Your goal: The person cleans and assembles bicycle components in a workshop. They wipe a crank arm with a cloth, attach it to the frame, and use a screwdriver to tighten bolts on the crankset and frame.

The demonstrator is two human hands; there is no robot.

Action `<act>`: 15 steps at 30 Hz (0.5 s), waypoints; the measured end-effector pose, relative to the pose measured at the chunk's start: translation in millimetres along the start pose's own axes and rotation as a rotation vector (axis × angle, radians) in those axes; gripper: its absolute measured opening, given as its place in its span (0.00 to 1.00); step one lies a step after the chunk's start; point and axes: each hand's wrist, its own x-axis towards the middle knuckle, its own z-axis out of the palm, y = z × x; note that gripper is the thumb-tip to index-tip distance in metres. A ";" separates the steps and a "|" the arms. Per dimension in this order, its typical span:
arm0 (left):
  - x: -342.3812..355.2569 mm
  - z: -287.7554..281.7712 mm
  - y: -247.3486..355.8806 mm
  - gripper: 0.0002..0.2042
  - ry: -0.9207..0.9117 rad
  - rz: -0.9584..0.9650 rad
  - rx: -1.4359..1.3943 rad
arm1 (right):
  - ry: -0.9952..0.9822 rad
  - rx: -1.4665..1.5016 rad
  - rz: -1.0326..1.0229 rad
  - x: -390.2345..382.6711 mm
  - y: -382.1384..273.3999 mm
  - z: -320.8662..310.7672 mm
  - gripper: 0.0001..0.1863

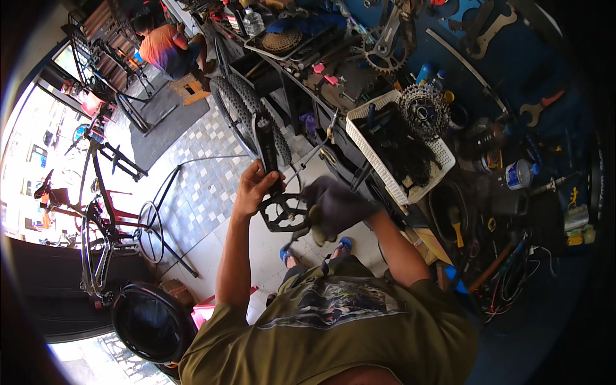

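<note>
My left hand (256, 185) is closed around a black bicycle crank arm (264, 138), which points up and away from me. A black platform pedal (283, 213) with an open cage is at the crank's near end, just below that hand. A dark grey rag (337, 206) is bunched over my right hand (372, 218), close beside the pedal's right side. The rag hides most of that hand's fingers, and its lower edge is blurred. Whether the rag touches the pedal I cannot tell.
Bicycle tyres (247, 106) stand ahead of my hands. A cluttered workbench runs along the right, with a white plastic basket (443, 154), a cassette (423, 112) and a chainring crank (385, 48). Bike frames (96, 212) stand at left. A person (163, 48) sits at the far left.
</note>
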 end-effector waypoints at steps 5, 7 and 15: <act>-46.7 -79.8 15.8 0.10 0.289 0.070 0.250 | -0.289 0.465 0.257 50.6 6.3 12.6 0.20; -72.0 -120.0 17.0 0.14 0.413 0.111 0.331 | -0.083 0.648 0.267 73.2 20.9 -1.3 0.21; -131.9 -172.8 -2.0 0.28 0.651 -0.029 0.585 | 1.094 -0.556 -0.102 148.2 -50.5 -143.0 0.25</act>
